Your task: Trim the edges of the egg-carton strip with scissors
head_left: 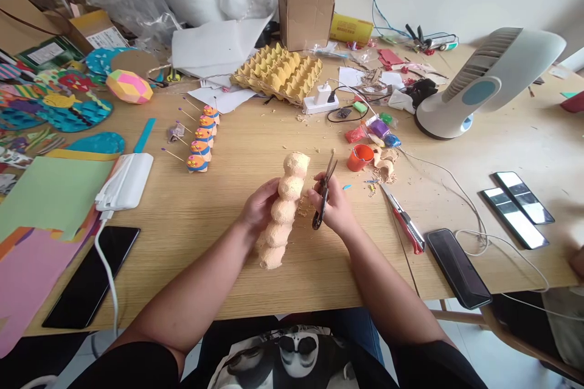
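At the far left, paper (pixel 50 188) lies stacked beneath a power bank (pixel 130 182), which may help weigh it down; next comes the painted strip (pixel 201 146), its pins facing left, probably so that nothing presses on them; the left hand (pixel 260 206) has its grip around the left side of the bare strip (pixel 283 213), which leans with its far end to the right, likely to offer its right side; the right hand (pixel 335 203) grasps the scissors (pixel 325 191), blades slightly parted and pointing far, apart from the strip; right of them stand a cup (pixel 360 159) and, nearer, a cutter (pixel 407 225) with its handle toward the person, seemingly for easy reach; as for room, wood of the table (pixel 191 213) runs between the painted strip and the left hand, giving that side the wider berth; the bare strip's near end stays inside the table's near edge; rightward swings look tighter, with the cup, the cutter and a phone (pixel 458 267) at the near edge close by.
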The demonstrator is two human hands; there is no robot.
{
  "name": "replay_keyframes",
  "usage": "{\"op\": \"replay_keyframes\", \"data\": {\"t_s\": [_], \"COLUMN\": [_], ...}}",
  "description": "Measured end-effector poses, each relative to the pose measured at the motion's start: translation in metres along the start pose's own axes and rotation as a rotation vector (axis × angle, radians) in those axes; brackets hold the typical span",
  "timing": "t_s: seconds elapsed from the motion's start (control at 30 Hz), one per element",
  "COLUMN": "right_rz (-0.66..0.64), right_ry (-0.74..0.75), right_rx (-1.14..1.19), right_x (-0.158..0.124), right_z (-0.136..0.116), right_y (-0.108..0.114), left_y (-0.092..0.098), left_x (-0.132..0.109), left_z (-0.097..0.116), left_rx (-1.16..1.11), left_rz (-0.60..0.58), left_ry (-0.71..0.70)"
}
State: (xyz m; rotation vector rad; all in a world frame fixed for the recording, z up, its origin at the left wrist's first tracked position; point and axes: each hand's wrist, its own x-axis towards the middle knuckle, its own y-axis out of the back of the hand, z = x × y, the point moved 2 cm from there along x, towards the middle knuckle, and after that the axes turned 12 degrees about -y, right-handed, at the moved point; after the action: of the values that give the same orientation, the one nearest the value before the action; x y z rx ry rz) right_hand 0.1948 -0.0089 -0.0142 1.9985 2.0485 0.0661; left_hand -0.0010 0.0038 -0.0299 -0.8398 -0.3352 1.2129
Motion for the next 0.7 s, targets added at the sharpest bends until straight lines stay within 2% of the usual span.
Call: {"op": "replay_keyframes", "data": {"t_s": [0.07, 0.17, 0.33, 0.53, 0.63, 0.7], "right_rz": [0.013, -0.038, -0.086, -0.124, -0.15, -0.152], "right_ry": [-0.034, -0.076, -0.111, -0.278, -0.294, -0.284], "right_rx": [0.007, 0.167, 0.536, 0.795, 0.885, 0.894], "right_x": [0.001, 0.003, 0.004, 0.01, 0.011, 0.011], "right_z": [0.001, 0.0, -0.006, -0.002, -0.002, -0.003], "right_y": [-0.001, -0.004, -0.004, 0.003, 0.004, 0.003], "left_y": [0.002, 0.005, 0.001, 0.003, 0.012, 0.016], "left_x": [-0.001, -0.003, -0.006, -0.003, 0.001, 0.005], "left_z": [0.001, 0.001, -0.002, -0.012, -0.011, -0.007], "left_rx": [0.023, 0.034, 0.085, 0.135, 0.066, 0.022], "left_rz": [0.045, 0.078, 0.005, -0.128, -0.045, 0.034], "left_ry": [-0.013, 0.022, 0.019, 0.044, 0.105, 0.09]}}
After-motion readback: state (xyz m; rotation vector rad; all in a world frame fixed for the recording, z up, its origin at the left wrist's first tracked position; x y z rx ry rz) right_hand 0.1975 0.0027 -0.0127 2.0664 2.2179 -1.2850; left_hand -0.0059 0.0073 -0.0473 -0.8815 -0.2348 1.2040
